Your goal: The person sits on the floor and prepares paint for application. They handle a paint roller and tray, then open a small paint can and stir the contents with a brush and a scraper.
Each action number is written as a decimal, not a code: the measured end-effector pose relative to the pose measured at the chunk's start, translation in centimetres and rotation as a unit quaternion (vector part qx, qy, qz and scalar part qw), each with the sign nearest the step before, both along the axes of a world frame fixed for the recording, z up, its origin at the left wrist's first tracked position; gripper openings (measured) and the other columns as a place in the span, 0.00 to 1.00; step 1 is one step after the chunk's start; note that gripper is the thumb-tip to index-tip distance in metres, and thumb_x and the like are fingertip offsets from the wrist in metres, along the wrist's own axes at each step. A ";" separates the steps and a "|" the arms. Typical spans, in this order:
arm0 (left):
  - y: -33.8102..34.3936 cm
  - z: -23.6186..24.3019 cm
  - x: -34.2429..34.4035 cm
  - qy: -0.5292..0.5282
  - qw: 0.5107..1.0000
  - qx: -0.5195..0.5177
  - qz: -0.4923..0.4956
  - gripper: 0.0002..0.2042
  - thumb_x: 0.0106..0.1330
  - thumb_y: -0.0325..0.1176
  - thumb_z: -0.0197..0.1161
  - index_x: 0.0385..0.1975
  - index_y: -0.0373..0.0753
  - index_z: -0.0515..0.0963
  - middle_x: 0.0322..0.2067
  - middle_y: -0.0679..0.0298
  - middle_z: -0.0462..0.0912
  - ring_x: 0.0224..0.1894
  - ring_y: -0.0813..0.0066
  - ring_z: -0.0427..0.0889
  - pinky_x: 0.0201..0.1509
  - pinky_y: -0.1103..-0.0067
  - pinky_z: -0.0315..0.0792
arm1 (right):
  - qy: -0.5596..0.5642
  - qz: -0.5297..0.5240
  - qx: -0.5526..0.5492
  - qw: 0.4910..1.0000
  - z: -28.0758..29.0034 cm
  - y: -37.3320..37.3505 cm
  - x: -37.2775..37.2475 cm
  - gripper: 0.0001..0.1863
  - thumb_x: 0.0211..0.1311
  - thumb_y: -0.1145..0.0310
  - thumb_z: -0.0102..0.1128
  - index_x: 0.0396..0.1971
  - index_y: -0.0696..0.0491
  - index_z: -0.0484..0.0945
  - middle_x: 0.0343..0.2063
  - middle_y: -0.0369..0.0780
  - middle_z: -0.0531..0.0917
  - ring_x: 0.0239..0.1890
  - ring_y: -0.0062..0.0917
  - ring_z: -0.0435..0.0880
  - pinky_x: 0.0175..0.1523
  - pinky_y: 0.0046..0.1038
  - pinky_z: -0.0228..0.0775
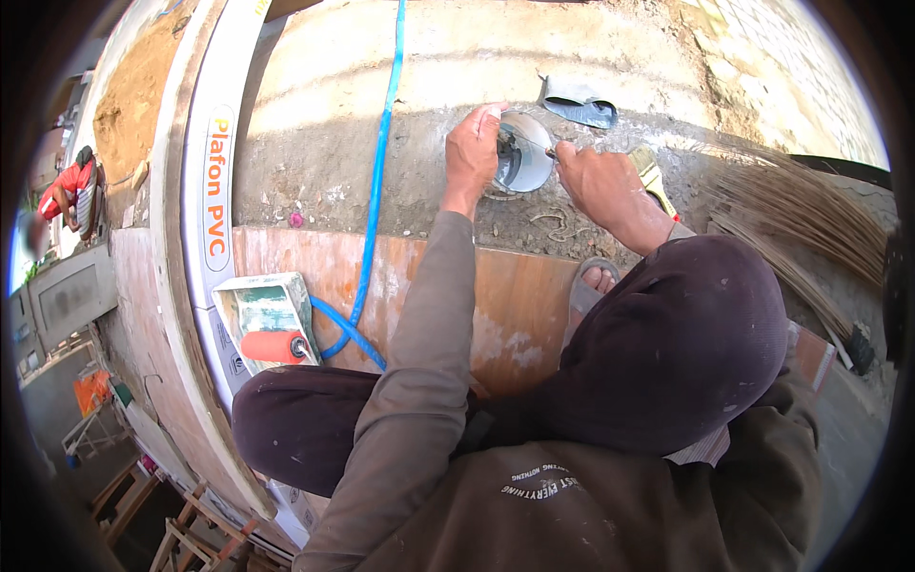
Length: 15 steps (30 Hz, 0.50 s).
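A small translucent plastic tub (539, 170) with greyish contents stands on the rough ground in front of me. My left hand (473, 154) grips its left rim, fingers bent round the edge. My right hand (602, 187) is closed at the tub's right side around a thin tool (550, 153) with a dark grip. The tool's slim shaft points into the tub; its exact kind is too small to tell. Beside the right hand rests a paintbrush (650, 173) with pale bristles and a red-and-yellow handle, partly hidden by that hand.
A grey cut-open plastic piece (579, 103) lies beyond the tub. Stick brooms (810, 205) spread at right. A blue hose (379, 172) runs past my left arm. An orange roller (273, 346) sits in a paint tray (229, 303) by long white panels (205, 276). Another person (71, 195) crouches far left.
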<state>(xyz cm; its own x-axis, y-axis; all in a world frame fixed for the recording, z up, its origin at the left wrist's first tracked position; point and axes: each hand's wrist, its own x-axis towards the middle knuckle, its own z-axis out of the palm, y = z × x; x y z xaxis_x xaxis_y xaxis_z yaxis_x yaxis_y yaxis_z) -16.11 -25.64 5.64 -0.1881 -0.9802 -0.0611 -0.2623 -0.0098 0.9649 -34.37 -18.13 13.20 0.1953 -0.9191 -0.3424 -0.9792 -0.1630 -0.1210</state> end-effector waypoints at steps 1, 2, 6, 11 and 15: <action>0.1 0.0 0.2 0.006 1.000 -0.002 -0.007 0.19 0.78 0.45 0.54 0.52 0.37 0.84 0.43 0.57 0.89 0.47 0.70 0.84 0.54 0.74 0.75 | 0.003 -0.001 0.005 1.000 -0.7 0.0 0.3 0.11 0.73 0.65 0.49 0.43 0.57 0.75 0.29 0.48 0.88 0.32 0.44 0.90 0.38 0.45 0.81; -0.2 0.2 0.3 0.012 1.000 -0.008 -0.013 0.20 0.78 0.46 0.54 0.52 0.37 0.84 0.42 0.58 0.88 0.47 0.72 0.83 0.55 0.75 0.74 | 0.006 -0.001 0.005 1.000 -1.4 -0.4 0.5 0.10 0.73 0.66 0.49 0.42 0.57 0.75 0.29 0.48 0.88 0.32 0.44 0.90 0.37 0.45 0.81; 0.6 0.5 -1.3 0.024 0.999 0.009 -0.041 0.19 0.78 0.45 0.54 0.52 0.37 0.84 0.42 0.58 0.89 0.46 0.71 0.84 0.53 0.75 0.75 | -0.034 -0.094 0.141 0.985 -2.2 -1.8 0.3 0.18 0.73 0.61 0.49 0.49 0.60 0.76 0.38 0.52 0.88 0.42 0.46 0.89 0.48 0.47 0.80; 1.2 0.0 -1.1 -0.009 0.998 -0.046 -0.036 0.19 0.78 0.45 0.55 0.51 0.37 0.85 0.44 0.57 0.89 0.47 0.71 0.85 0.53 0.76 0.76 | -0.015 -0.050 0.127 0.991 0.6 -2.3 0.3 0.19 0.73 0.59 0.51 0.49 0.61 0.76 0.40 0.54 0.87 0.44 0.49 0.88 0.51 0.48 0.79; 1.5 0.0 -0.9 -0.011 0.996 -0.046 -0.069 0.18 0.77 0.44 0.55 0.51 0.38 0.85 0.44 0.57 0.89 0.47 0.70 0.86 0.53 0.76 0.76 | 0.012 -0.061 0.114 0.992 -0.9 -0.2 0.7 0.16 0.71 0.62 0.52 0.46 0.60 0.77 0.37 0.55 0.87 0.42 0.48 0.89 0.48 0.45 0.81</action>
<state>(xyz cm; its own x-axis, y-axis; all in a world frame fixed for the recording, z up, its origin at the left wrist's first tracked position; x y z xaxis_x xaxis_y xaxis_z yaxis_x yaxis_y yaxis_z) -17.04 -24.10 5.64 -0.3219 -0.9465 0.0229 -0.2754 0.1168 0.9542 -33.64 -18.29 12.28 0.0773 -0.8330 -0.5478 -0.9929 -0.0148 -0.1176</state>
